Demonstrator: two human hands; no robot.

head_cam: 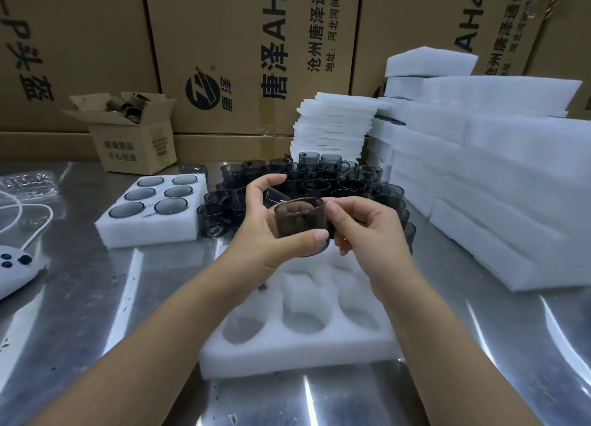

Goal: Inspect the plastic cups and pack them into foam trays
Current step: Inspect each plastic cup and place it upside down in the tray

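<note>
A smoky grey plastic cup (pixel 295 222) is held up above the near foam tray (pixel 287 349), whose round pockets hold nothing. My left hand (pixel 260 230) cups it from the left, thumb across its front and fingers curled behind. My right hand (pixel 361 230) pinches the cup's right side near the rim. Behind my hands, several more dark cups (pixel 323 182) crowd the steel table. A second foam tray (pixel 153 225) at the left holds several cups in its pockets.
Stacks of white foam trays (pixel 499 176) and thin foam sheets (pixel 335 121) fill the right and back. A small open carton (pixel 134 134) stands back left before large cardboard boxes (pixel 243 54). A white device with a cable (pixel 12 265) lies at the left edge.
</note>
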